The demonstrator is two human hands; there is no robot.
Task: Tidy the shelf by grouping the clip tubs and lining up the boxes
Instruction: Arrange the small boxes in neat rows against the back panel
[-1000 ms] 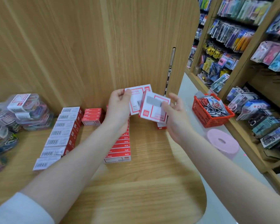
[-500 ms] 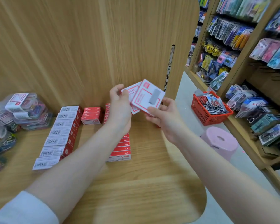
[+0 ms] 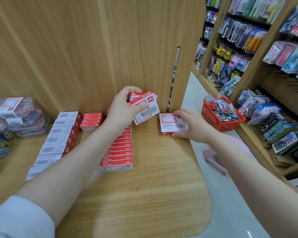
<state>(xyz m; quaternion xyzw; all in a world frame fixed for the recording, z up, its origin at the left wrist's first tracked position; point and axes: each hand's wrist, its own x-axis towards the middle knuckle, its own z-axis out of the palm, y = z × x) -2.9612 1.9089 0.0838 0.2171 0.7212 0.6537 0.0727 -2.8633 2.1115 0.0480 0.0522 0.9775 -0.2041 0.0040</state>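
The left hand [image 3: 123, 107] pinches a small fanned stack of staple boxes [image 3: 144, 105] above the wooden shelf [image 3: 153, 177], thumb on top and fingers curled under; the right hand [image 3: 187, 125] curls around a flat staple box [image 3: 172, 123] near the shelf's right edge. The fanned boxes could slip apart and scatter onto the lined-up rows [image 3: 117, 148]; the flat box, if nudged outward, could fall off the edge; the clip tubs [image 3: 22, 115] sit stacked at far left.
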